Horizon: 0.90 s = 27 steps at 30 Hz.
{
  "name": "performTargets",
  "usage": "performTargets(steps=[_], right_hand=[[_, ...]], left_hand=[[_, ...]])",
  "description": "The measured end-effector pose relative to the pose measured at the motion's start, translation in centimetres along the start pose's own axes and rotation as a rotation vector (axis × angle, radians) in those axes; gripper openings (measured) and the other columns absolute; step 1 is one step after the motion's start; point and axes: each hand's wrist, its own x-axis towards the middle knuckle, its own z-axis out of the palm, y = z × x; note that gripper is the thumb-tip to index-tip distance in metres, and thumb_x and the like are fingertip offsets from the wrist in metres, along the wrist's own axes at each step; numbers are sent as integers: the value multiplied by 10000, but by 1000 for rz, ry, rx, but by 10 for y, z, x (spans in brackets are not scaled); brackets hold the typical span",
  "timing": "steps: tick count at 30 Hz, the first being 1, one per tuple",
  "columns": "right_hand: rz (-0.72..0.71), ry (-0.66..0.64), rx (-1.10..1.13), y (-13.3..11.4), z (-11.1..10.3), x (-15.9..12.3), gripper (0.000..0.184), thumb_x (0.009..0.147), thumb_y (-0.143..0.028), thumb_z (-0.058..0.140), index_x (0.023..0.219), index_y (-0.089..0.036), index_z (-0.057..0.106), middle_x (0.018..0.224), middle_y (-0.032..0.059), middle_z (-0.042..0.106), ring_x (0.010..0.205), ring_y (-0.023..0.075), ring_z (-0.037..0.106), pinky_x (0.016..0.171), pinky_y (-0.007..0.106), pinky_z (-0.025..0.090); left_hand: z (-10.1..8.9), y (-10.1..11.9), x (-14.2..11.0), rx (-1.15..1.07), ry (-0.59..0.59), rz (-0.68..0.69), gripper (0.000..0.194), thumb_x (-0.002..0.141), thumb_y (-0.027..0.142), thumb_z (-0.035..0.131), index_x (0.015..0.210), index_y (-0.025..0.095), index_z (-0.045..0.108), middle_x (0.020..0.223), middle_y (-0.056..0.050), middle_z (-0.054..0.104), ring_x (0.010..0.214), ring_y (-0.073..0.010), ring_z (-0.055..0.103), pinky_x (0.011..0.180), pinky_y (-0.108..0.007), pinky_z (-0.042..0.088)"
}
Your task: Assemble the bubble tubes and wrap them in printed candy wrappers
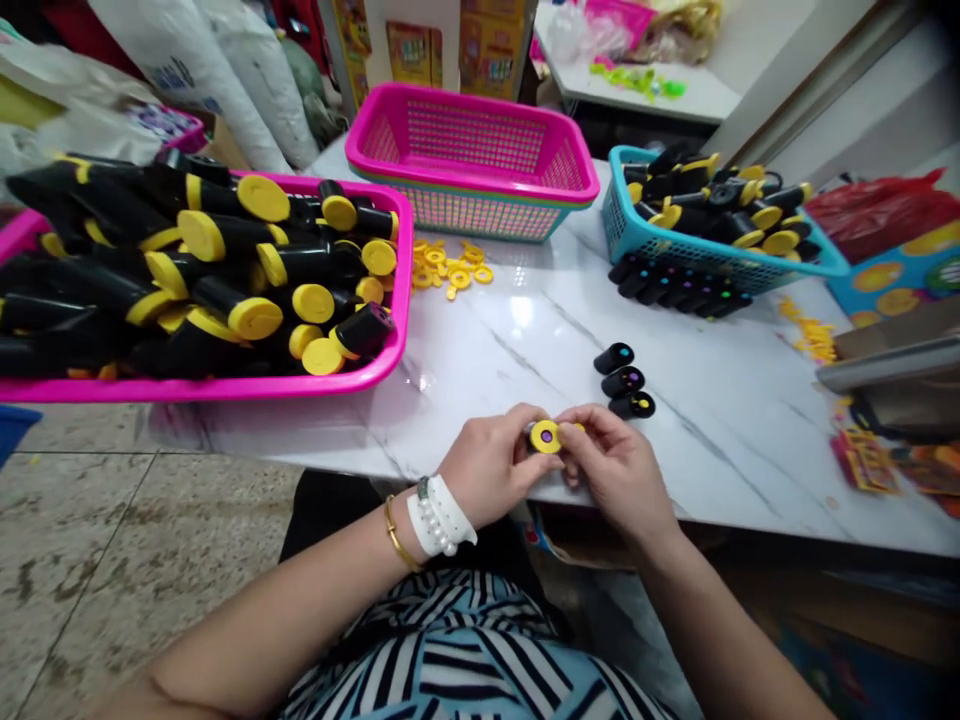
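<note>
My left hand [499,460] is closed around a small black tube, mostly hidden by the fingers. Its yellow ring end [542,446] faces up, with a dark purple centre. The fingers of my right hand [611,465] pinch at the right edge of that ring, and a bit of a small yellow piece [578,428] shows between them. Just beyond the right hand, three black tubes lie in a row: one with a blue dot [615,357], one with a purple dot [624,381] and one with a yellow dot [634,405].
At left, a pink basket [407,300] is heaped with black tubes with yellow caps. Loose yellow rings [454,268] lie beside it. Stacked baskets [472,190] stand behind. A blue basket [795,262] of tubes stands at right, with a row of black tubes [679,290] before it.
</note>
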Motion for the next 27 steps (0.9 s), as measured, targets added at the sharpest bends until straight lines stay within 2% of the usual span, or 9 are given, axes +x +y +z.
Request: performTargets(steps=[3,6,11,15,18,22,23,25,27], right_hand=[[-32,-17,197,6,-6,-4,220,911,-378,614,909,-164,668,625,-16,576,569,89,529,547,209,436],[73,-120,303,3,-11,-1,225,852,-371,681,921,-158,655,608,-28,562,474,73,483,447,200,383],[293,-351,85,-15,-12,19,314,809,-382,739,956,-202,528,410,-144,387,296,34,241,305,140,159],[329,-348,23,-17,-7,27,349,804,-405,725,919,-224,450,401,-171,351,291,31,206,302,125,161],[258,-349,-115,-15,-2,16,338,844,-463,648,957,-229,432,408,-151,433,273,70,340,303,147,249],[86,-323,-387,-20,2,4,321,832,-416,657,974,-245,426,580,-102,557,407,102,511,378,183,346],[-3,-294,-483,-23,5,7,295,835,-402,656,959,-243,442,587,-91,561,452,113,537,411,196,371],[-185,-191,-595,-38,20,18,274,839,-407,653,959,-242,469,595,-72,580,490,133,562,458,227,417],[-340,-91,-554,-61,48,31,308,831,-422,664,1003,-245,479,637,-56,621,504,146,586,494,253,457]], left_hand=[[3,-2,-1,40,22,81,257,785,146,642,1036,182,683,685,36,626,599,-98,547,598,-198,399],[2,-2,2,55,13,108,214,790,151,642,988,188,716,700,33,638,608,-95,534,600,-197,386],[-2,-4,7,76,-84,80,101,827,220,641,864,179,726,583,51,558,557,-93,489,551,-194,339],[1,-8,13,93,-108,68,71,814,245,669,827,189,712,603,36,607,571,-112,525,552,-205,346],[4,-7,10,119,-93,49,76,815,244,665,844,193,713,675,3,668,616,-146,585,576,-229,380],[1,-7,-3,67,-48,56,122,787,137,610,842,181,710,750,-29,703,688,-178,637,624,-255,447],[0,-9,-5,14,-17,56,192,767,137,633,940,180,706,778,-26,703,695,-174,637,636,-254,465],[-4,-15,-10,-105,74,-10,562,692,187,743,1236,165,603,853,-19,696,633,-151,611,604,-250,485],[-8,-19,-15,-186,148,-75,832,647,219,798,1403,175,453,914,-13,679,583,-123,578,568,-241,487]])
